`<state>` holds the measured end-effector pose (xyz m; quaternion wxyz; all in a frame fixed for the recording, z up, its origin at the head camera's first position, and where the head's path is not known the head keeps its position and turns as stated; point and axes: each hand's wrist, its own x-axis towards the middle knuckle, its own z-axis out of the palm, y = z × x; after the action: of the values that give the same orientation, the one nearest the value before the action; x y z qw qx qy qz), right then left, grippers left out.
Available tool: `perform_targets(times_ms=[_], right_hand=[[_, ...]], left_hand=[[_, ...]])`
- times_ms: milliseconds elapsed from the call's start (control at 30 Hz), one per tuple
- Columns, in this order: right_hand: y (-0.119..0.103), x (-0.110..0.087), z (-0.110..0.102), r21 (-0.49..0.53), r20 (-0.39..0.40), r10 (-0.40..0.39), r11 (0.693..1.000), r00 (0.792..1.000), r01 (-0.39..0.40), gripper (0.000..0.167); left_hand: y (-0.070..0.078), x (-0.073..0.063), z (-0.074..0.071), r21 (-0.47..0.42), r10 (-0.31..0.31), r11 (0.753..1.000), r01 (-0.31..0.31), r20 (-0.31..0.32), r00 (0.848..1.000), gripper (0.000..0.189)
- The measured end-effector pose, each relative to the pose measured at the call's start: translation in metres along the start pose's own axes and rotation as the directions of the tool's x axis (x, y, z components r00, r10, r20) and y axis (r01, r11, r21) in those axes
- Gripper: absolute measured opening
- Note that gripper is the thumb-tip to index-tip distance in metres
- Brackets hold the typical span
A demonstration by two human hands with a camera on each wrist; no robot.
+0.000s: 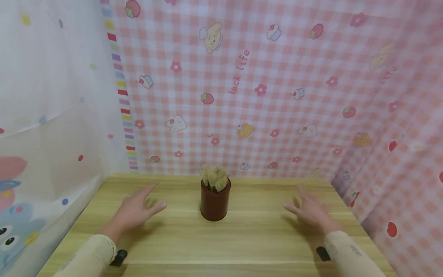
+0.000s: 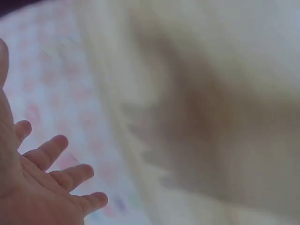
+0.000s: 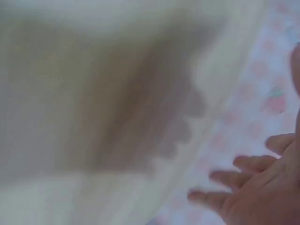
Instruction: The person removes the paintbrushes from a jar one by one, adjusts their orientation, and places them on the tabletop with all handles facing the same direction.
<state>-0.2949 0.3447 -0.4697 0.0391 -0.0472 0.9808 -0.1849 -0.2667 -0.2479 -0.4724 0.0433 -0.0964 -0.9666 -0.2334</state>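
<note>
A dark reddish-brown cylindrical pot (image 1: 214, 204) stands upright on the wooden table (image 1: 221, 242), with a pale yellow, fluffy dried plant (image 1: 214, 177) rising from its top. To the pot's left, my left hand (image 1: 134, 208) hovers over the table, thumb and fingers spread, holding nothing. My right hand (image 1: 310, 211) is on the other side, likewise spread, apart from the pot. Both wrist views show the fingers extended, the left hand (image 2: 42, 183) and the right hand (image 3: 262, 183) each above its own blurred shadow. The pot appears in neither wrist view.
Behind the table hangs a pink checked curtain (image 1: 235, 107) with printed cakes, strawberries and flowers. White dotted cloth (image 1: 62, 96) closes off the left side, and more checked cloth (image 1: 398, 173) the right. A small black object (image 1: 119, 257) sits under each wrist.
</note>
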Motion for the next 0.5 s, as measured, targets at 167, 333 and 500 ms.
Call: perform_targets(times_ms=[167,333,500], right_hand=[[-0.066,0.019,-0.005,0.221,0.011,-0.122,0.968,0.992,0.117,0.096],[-0.145,0.039,-0.001,0.403,-0.043,-0.278,0.874,0.960,0.271,0.070],[-0.187,0.045,0.004,0.463,-0.080,-0.373,0.807,0.924,0.366,0.060]], left_hand=[[0.057,0.028,0.006,-0.215,0.028,0.977,-0.013,0.066,0.997,0.104],[0.107,0.055,0.017,-0.318,0.042,0.948,-0.008,0.101,0.994,0.105],[0.130,0.071,0.028,-0.380,0.086,0.924,-0.041,0.103,0.991,0.104]])
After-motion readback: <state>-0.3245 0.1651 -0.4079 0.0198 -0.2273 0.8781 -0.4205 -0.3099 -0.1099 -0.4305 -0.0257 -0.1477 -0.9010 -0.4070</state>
